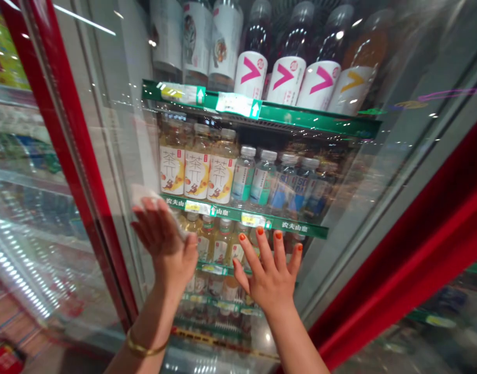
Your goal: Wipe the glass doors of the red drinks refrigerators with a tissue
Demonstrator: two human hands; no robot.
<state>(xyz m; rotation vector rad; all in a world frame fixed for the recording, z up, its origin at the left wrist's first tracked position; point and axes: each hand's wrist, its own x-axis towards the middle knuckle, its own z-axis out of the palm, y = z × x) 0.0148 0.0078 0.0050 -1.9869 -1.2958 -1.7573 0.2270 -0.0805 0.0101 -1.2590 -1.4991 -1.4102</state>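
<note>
My left hand [166, 236] is raised against the glass door, its fingers stretched upward and smeared by motion. A thin white cloth [145, 193] shows past its fingertips and between fingers and thumb; whether it is cloth or paper I cannot tell. To the right, my right hand [271, 275] lies flat on or just before the glass door [238, 343] with fingers spread, nails orange, holding nothing. Behind the glass, tea bottles [196, 171] stand above and between the hands.
A red door frame [401, 239] slants along the right, and another red post [63, 130] runs down the left. Inside the cooler, green-edged shelves [319, 122] carry rows of bottles, including ones with pink marks [287, 78]. More lit shelves [24, 176] stand at left.
</note>
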